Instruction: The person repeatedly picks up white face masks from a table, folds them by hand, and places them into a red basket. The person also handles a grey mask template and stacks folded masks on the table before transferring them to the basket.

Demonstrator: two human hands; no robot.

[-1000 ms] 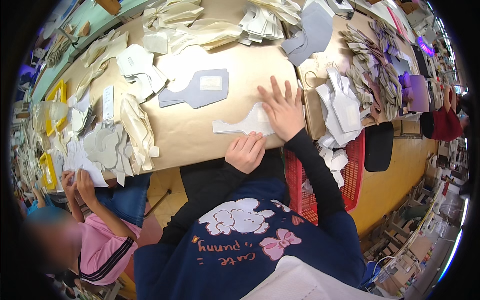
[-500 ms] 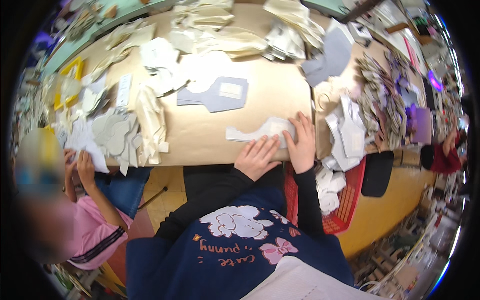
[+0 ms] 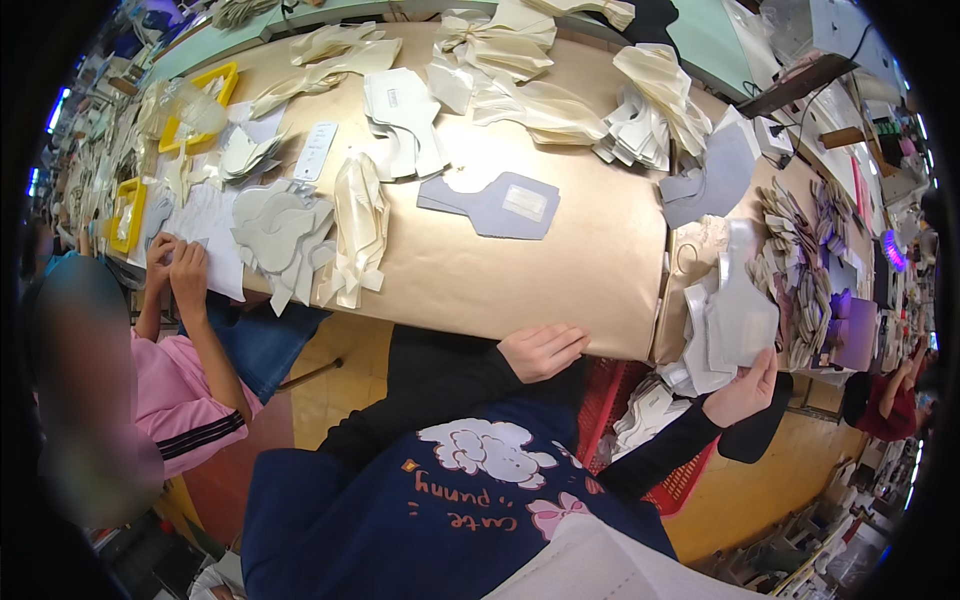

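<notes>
My right hand (image 3: pixel 742 390) pinches the lower edge of a pale grey cut-out piece (image 3: pixel 742 312), shaped with a broad end and a narrow neck. That piece lies over a pile of similar white-grey pieces (image 3: pixel 692 335) at the table's right part. Fingers stretched and side by side, my left hand (image 3: pixel 545 352) rests at the table's front edge with nothing in it. Farther back on the brown-covered table (image 3: pixel 580 275) lies a blue-grey cut-out piece (image 3: pixel 500 208) with a pale rectangular patch.
A red basket (image 3: pixel 690 480) holding white pieces (image 3: pixel 645 415) stands below the table edge. Bundles of cream pieces (image 3: pixel 540 110) line the back. To the left are grey pieces (image 3: pixel 280 235), yellow trays (image 3: pixel 200 105) and a co-worker in a pink shirt (image 3: pixel 190 400).
The pale piece under both hands has left the middle of the table. My right hand has moved right to the pile with a piece; my left hand has drawn back to the edge.
</notes>
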